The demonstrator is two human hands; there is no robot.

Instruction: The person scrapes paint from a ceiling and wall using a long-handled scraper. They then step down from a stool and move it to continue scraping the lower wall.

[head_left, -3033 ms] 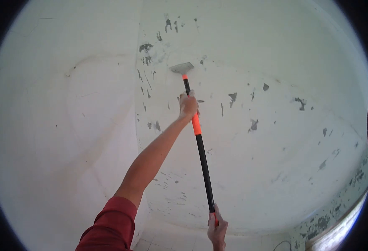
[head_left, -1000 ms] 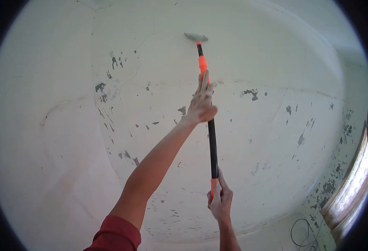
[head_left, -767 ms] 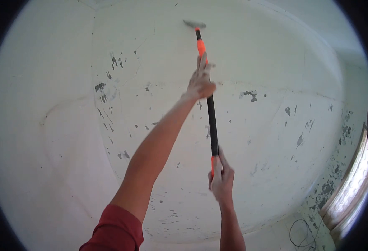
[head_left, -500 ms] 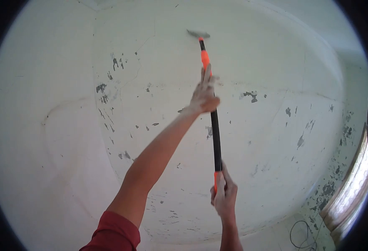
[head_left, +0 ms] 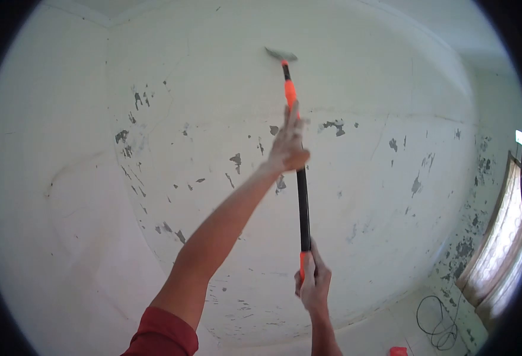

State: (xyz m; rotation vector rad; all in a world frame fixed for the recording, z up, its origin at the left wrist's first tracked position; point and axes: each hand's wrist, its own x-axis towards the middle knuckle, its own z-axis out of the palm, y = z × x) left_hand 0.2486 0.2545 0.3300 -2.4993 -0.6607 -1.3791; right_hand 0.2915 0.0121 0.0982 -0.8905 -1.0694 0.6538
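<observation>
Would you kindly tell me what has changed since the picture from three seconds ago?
The scraper has moved higher up the wall. The left hand has shifted down its pole, away from the blade, its fingers now extended along it. The view has turned up and right. The right hand still grips the pole's lower end.

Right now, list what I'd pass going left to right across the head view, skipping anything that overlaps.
Red sleeve, grey scraper blade, right hand, red object on the floor, coiled cable, curtain.
</observation>
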